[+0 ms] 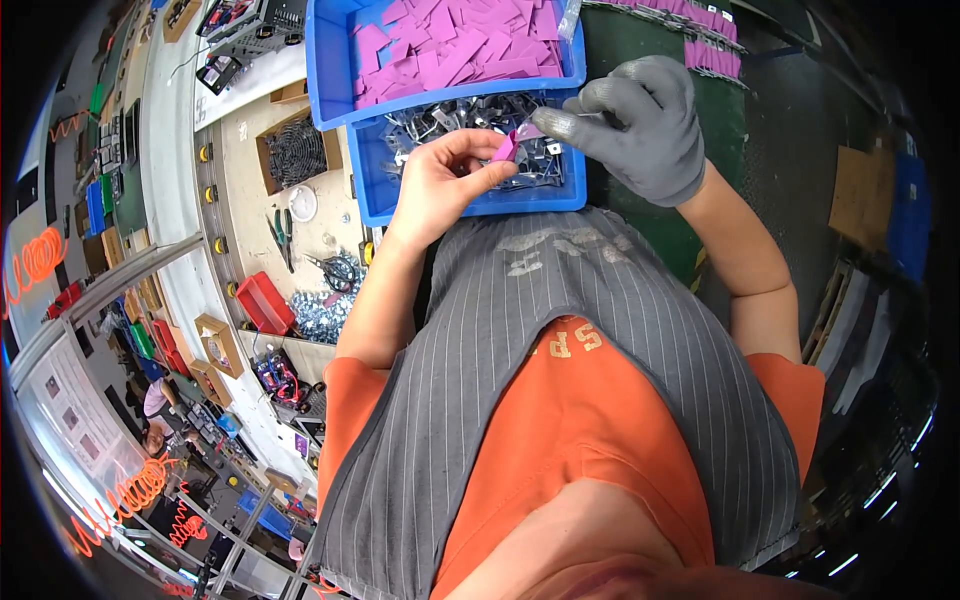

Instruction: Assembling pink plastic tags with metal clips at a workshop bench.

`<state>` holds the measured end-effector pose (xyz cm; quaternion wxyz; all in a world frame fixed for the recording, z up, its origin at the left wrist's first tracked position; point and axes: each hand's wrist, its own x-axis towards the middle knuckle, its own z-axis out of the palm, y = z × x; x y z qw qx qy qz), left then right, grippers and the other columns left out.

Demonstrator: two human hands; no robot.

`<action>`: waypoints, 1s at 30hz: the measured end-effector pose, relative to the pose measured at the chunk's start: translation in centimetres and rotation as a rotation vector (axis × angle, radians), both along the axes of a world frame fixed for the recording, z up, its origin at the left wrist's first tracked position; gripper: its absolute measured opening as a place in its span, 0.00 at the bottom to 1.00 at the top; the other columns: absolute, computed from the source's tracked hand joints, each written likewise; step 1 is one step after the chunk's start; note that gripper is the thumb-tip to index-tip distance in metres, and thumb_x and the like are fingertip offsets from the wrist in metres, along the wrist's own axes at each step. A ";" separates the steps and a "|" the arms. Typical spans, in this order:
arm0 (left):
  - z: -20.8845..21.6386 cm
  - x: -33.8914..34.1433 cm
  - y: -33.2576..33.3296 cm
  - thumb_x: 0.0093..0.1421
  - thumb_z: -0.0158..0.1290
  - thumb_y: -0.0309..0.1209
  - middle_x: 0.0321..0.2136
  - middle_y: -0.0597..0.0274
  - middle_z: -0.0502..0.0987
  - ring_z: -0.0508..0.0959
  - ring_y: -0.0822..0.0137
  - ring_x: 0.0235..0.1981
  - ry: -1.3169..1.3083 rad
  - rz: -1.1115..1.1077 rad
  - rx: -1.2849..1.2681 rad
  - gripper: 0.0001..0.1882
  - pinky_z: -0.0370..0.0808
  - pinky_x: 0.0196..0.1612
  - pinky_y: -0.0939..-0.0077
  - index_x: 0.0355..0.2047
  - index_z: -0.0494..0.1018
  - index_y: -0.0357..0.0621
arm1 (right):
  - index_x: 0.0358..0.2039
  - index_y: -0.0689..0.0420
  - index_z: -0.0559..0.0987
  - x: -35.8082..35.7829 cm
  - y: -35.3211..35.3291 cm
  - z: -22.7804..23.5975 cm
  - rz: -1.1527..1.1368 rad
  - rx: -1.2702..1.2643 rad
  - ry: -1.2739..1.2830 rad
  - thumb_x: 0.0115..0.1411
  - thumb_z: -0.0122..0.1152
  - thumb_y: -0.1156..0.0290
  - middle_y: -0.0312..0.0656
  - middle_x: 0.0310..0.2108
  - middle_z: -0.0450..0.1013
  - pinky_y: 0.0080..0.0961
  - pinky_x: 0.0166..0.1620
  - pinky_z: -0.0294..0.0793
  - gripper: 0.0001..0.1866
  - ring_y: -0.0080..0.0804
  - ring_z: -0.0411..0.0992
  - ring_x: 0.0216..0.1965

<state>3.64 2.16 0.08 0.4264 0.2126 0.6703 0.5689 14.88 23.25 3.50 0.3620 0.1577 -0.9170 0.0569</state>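
Note:
Over the near blue bin (470,209), my bare left hand (440,180) pinches a small folded pink piece (507,149) between thumb and fingers. My right hand (640,130), in a grey glove, is closed, with thumb and forefinger close together beside that piece. A small pale, shiny bit shows at its thumb tip; I cannot make out what it is. Many small metal clips (430,122) lie in the near bin under my hands. Behind it, the far blue bin (333,60) is heaped with flat pink pieces (460,45).
On the bench to the left are a cardboard box of dark coiled parts (297,150), green-handled pliers (281,238), scissors (336,270), a red bin (265,303) and a pile of small metal parts (325,315). Rows of pink-covered parts (712,58) lie at the far right.

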 end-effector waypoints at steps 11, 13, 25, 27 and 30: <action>0.5 -0.3 0.2 0.48 0.62 0.25 0.24 0.75 0.74 0.62 0.86 0.21 -0.022 -0.166 -0.011 0.14 0.63 0.25 0.91 0.37 0.77 0.39 | 0.35 0.40 0.79 -0.5 0.1 -0.4 0.225 -0.042 -0.135 0.44 0.57 0.67 0.26 0.29 0.67 0.29 0.40 0.66 0.14 0.27 0.64 0.37; 0.4 -0.3 0.1 0.48 0.62 0.26 0.23 0.77 0.73 0.61 0.86 0.20 0.003 -0.201 -0.014 0.14 0.62 0.24 0.91 0.36 0.78 0.40 | 0.40 0.44 0.77 -0.8 -0.7 -1.4 0.264 -0.017 -0.221 0.45 0.58 0.68 0.31 0.30 0.67 0.32 0.44 0.66 0.17 0.31 0.65 0.40; 2.9 -1.6 1.4 0.44 0.62 0.28 0.40 0.62 0.75 0.72 0.62 0.41 1.078 -0.148 0.075 0.22 0.69 0.41 0.73 0.43 0.74 0.50 | 0.40 0.57 0.76 1.6 1.8 -2.0 0.413 -0.763 -0.837 0.54 0.55 0.71 0.44 0.31 0.72 0.31 0.37 0.71 0.12 0.41 0.72 0.33; 2.1 -1.3 1.0 0.47 0.62 0.27 0.35 0.68 0.72 0.71 0.74 0.36 0.558 0.134 0.018 0.22 0.68 0.39 0.82 0.44 0.73 0.44 | 0.40 0.56 0.76 2.2 1.1 -1.5 0.329 -0.710 -0.720 0.54 0.55 0.72 0.43 0.30 0.72 0.31 0.36 0.71 0.12 0.41 0.72 0.32; 1.9 -1.2 0.8 0.58 0.53 0.32 0.30 0.75 0.68 0.64 0.85 0.27 -0.209 0.070 0.171 0.21 0.61 0.27 0.92 0.51 0.68 0.39 | 0.40 0.54 0.77 2.9 0.3 -1.7 0.258 -0.651 -0.544 0.53 0.55 0.73 0.42 0.30 0.72 0.32 0.36 0.71 0.12 0.41 0.71 0.31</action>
